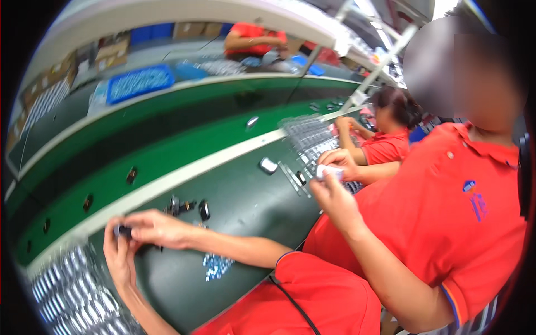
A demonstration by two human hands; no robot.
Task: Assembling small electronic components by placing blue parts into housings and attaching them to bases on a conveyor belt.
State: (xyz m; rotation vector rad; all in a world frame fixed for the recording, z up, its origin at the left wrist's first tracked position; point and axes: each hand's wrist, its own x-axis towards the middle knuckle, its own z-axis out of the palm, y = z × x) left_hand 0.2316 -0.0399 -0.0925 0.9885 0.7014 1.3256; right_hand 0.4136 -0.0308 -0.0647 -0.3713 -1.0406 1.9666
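Both my hands meet above the dark green bench (245, 206) at the left. Between them is a small black part (124, 230), its exact kind too small to make out. My left hand (118, 254) holds it from the near left, fingers raised and bent around it. From the right, my right hand (162, 228) pinches it with thumb and fingertips. Just beyond my right hand lie several black parts (178, 205) and one upright black piece (205, 210). A scatter of small blue-silver pieces (216, 266) rests below my right forearm.
Clear plastic trays (72, 290) stack at the near left. A green conveyor belt (184, 134) carries scattered parts beyond a pale rail. At my right, a co-worker in red (413, 206) holds a white object (329, 171). A blue tray (139, 84) stands across the belt.
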